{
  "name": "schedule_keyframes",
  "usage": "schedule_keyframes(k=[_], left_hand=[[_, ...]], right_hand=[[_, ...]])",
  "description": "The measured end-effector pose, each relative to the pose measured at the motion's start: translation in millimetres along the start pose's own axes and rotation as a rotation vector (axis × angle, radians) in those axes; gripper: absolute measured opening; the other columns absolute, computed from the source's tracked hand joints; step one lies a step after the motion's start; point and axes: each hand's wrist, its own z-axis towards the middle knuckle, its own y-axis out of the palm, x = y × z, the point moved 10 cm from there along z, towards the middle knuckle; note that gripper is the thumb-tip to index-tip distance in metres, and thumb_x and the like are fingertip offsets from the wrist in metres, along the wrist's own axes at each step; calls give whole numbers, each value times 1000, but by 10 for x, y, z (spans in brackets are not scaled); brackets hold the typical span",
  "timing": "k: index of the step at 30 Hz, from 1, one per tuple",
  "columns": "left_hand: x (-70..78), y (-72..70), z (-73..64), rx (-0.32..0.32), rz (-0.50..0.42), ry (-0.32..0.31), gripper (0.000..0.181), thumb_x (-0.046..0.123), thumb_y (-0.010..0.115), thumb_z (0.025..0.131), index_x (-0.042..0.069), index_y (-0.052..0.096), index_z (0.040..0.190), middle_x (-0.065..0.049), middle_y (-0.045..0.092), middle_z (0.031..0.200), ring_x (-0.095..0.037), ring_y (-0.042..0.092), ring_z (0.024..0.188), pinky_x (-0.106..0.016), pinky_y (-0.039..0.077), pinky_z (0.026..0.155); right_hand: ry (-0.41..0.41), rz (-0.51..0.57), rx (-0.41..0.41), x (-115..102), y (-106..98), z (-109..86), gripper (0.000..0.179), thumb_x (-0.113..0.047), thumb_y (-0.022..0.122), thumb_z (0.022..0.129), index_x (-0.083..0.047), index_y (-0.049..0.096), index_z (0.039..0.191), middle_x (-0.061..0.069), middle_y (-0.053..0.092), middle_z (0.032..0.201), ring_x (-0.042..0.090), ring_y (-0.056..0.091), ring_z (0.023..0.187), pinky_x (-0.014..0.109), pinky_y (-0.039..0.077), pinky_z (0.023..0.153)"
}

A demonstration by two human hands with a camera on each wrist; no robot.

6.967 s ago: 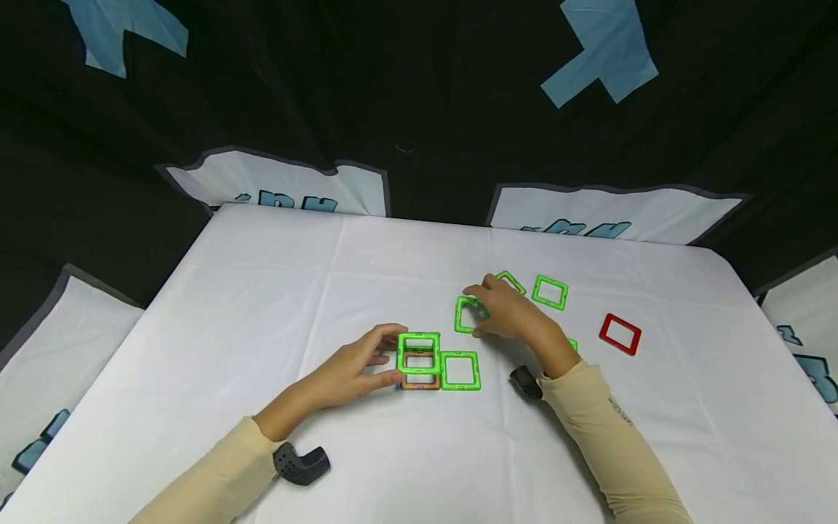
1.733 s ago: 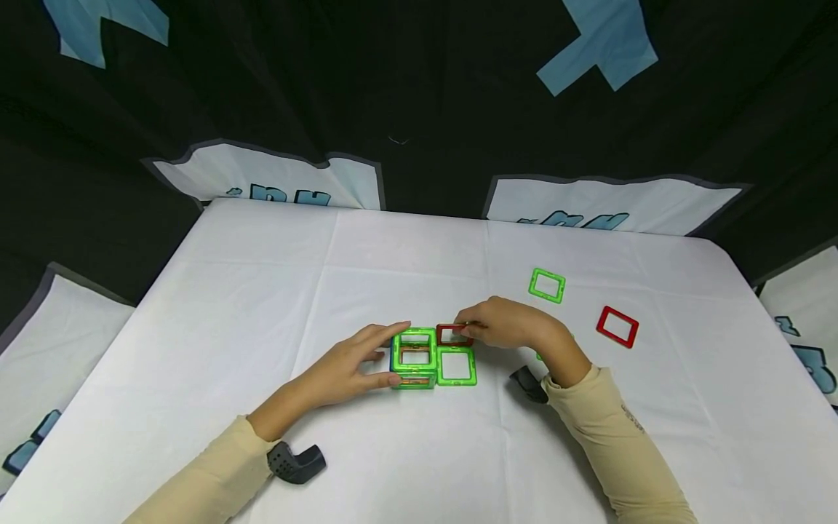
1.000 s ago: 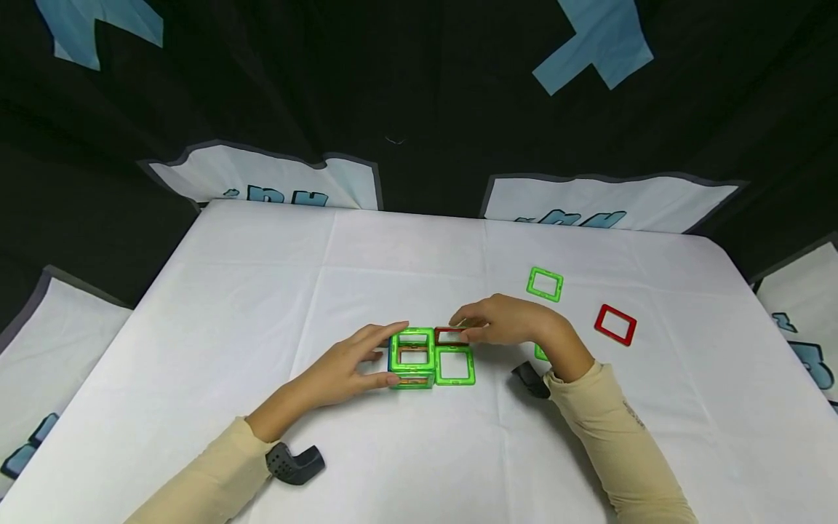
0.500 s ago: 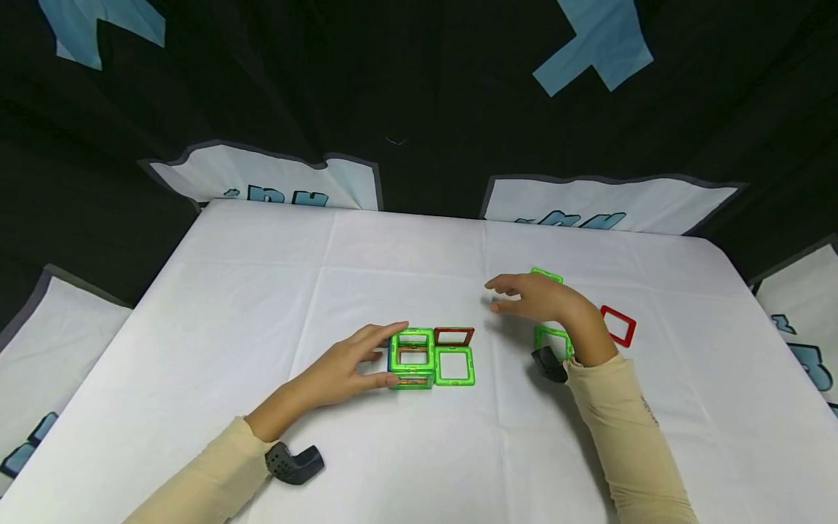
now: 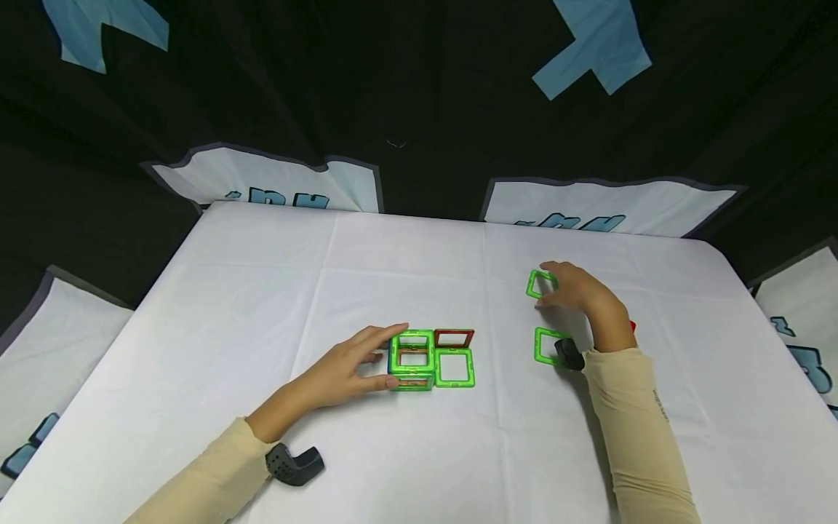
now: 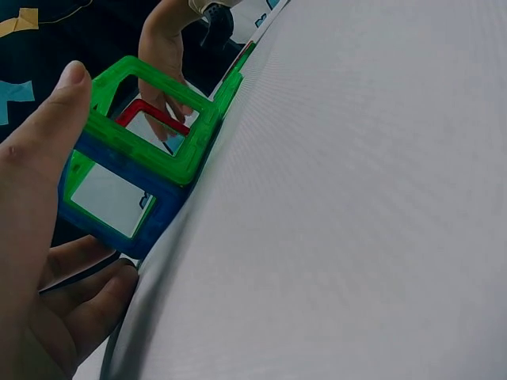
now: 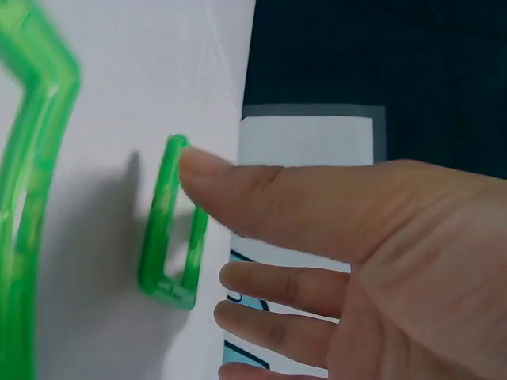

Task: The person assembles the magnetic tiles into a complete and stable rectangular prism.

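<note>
Near the table's middle stands a small cube of magnetic tiles [image 5: 412,368], green on top with orange and blue sides. My left hand [image 5: 347,371] holds it from the left, thumb at the front and index finger along the back; its other fingers curl low beside the blue side [image 6: 162,214]. Joined to the cube's right are a flat green square tile [image 5: 455,383] and an upright red tile [image 5: 455,331] behind it. My right hand [image 5: 579,295] is over a loose green square tile [image 5: 530,282], thumb [image 7: 261,198] overlapping its edge and fingers spread.
Another loose green square tile [image 5: 538,346] lies nearer, partly under the right wrist's black camera [image 5: 569,354]. A red tile [image 5: 632,327] is mostly hidden behind the right forearm. A dark curtain hangs past the white table's [image 5: 262,247] far edge.
A red tile now stands behind the flat green one; the right hand has released it and moved back and right to a loose green tile. The left hand stays at the cube.
</note>
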Motion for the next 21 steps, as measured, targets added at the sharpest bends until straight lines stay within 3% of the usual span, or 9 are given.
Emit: schedule_keyframes(k=[4, 12, 21], left_hand=[[1, -4, -9, 2, -4, 5, 74, 45, 64, 81, 34, 25, 143, -1, 44, 132, -21, 58, 109, -35, 49, 94], [8, 10, -3, 1, -11, 10, 75, 47, 65, 79, 37, 25, 142, 1, 44, 132, -19, 58, 109, -33, 49, 94], [16, -11, 4, -7, 7, 9, 75, 49, 63, 79, 33, 26, 142, -1, 45, 130, -17, 58, 108, -31, 49, 93]], right_hand=[[24, -29, -5, 64, 23, 38, 72, -16, 67, 81, 4, 29, 139, 32, 31, 138, 47, 28, 128, 60, 28, 104], [-29, -96, 25, 43, 67, 40, 57, -14, 67, 80, 4, 45, 130, 30, 44, 128, 44, 41, 119, 58, 37, 99], [-141, -15, 75, -166, 80, -191, 61, -19, 68, 80, -1, 43, 133, 24, 49, 123, 39, 47, 114, 56, 40, 95]])
